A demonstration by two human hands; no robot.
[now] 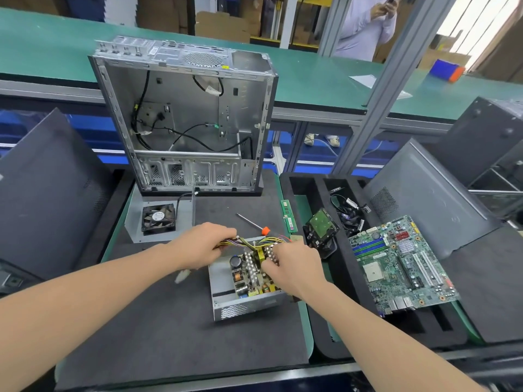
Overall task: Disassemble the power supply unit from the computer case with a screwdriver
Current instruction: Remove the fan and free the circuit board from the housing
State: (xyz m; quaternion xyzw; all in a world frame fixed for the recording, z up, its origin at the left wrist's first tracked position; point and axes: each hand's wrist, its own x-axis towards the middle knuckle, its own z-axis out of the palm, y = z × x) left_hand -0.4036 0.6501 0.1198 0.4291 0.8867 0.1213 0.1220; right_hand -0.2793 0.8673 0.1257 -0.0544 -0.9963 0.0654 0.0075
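Note:
The opened power supply unit (243,301) lies on the dark mat in front of me, its circuit board exposed. My left hand (205,244) grips the bundle of yellow and coloured wires (266,241) at the unit's far-left corner. My right hand (294,264) has its fingers curled on the board's components near the middle. The screwdriver (254,223), with an orange handle, lies loose on the mat just behind the unit. The gutted computer case (186,117) stands upright at the back of the mat.
The unit's lid with a black fan (158,219) lies at left. A RAM stick (288,216), a hard drive (321,232), cables (351,213) and a motherboard (402,264) lie on the foam tray at right. Case panels lean on both sides. A person stands beyond the far bench.

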